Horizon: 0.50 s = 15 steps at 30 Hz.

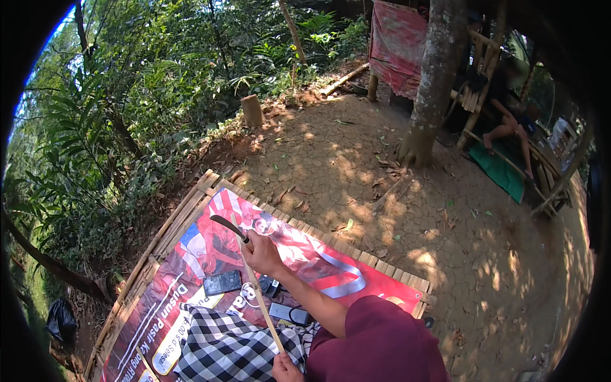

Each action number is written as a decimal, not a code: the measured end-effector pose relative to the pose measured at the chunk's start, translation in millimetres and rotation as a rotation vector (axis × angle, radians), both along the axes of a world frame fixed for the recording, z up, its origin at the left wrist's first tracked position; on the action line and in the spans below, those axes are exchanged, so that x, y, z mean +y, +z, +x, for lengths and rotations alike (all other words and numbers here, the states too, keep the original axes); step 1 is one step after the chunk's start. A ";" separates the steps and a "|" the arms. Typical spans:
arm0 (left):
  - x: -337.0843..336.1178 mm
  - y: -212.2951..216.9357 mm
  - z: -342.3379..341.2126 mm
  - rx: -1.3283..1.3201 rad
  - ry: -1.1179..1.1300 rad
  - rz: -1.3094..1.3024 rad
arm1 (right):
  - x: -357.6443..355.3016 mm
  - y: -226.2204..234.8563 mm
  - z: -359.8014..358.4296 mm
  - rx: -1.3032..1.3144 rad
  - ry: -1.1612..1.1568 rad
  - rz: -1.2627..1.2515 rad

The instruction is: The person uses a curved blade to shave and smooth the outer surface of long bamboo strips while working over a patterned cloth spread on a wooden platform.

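We see our right hand [259, 252] raised over the bamboo-slat platform [191, 207], its grip closed around the handle of a curved dark-bladed knife [228, 227]. The blade rests against the upper part of a long pale bamboo strip [262, 304]. Our left hand [286, 368], low at the frame's edge, closes its grip on the strip's near end. Below lie a red printed banner [318, 258], a black-and-white checked cloth [223, 347] and a dark phone [222, 281].

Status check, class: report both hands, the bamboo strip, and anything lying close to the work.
Right hand gripping curved knife, blade against the strip. Left hand holding thin bamboo strip at its near end. Phones lie on the banner beside it.
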State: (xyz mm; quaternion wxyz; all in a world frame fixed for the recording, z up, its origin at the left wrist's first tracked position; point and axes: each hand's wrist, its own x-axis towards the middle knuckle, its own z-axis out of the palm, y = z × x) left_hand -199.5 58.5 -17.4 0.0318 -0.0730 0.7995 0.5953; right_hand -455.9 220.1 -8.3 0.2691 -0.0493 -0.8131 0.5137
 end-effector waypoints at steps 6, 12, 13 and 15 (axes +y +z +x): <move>-4.9 -20.8 4.1 -0.137 -0.082 0.047 | 12.7 0.1 -2.6 0.096 -0.066 -0.066; -23.9 -55.1 30.3 -0.316 0.000 0.293 | 69.9 11.7 -25.3 0.271 -0.358 -0.345; -28.6 -58.2 35.0 -0.342 0.053 0.319 | 83.5 11.0 -27.0 0.172 -0.397 -0.375; -37.9 -59.8 41.9 -0.369 0.176 0.345 | 96.5 4.4 -26.3 0.313 -0.411 -0.355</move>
